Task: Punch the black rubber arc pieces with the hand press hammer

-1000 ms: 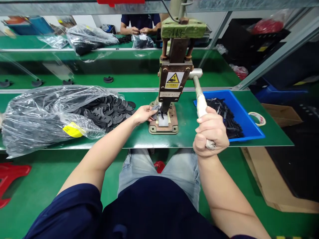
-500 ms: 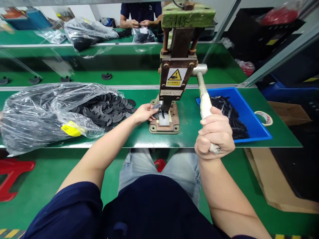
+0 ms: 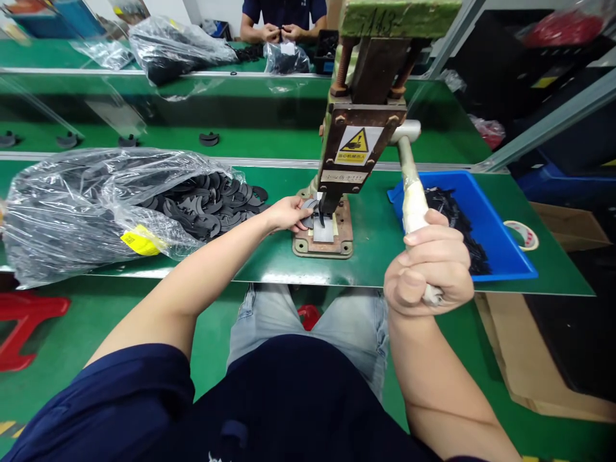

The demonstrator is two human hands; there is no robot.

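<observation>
Where the lever (image 3: 412, 196) (wrapped) slants, right fingers (image 3: 443, 249) clasp it.

Grey crescent (image 3: 311, 204) — off-white handle (image 3: 414, 200)

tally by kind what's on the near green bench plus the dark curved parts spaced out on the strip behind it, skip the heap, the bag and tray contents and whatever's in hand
Lever press: 1
Clear plastic bag: 1
Blue tray: 1
Tape roll: 1
Curved parts on the strip: 4
Total: 8
</observation>
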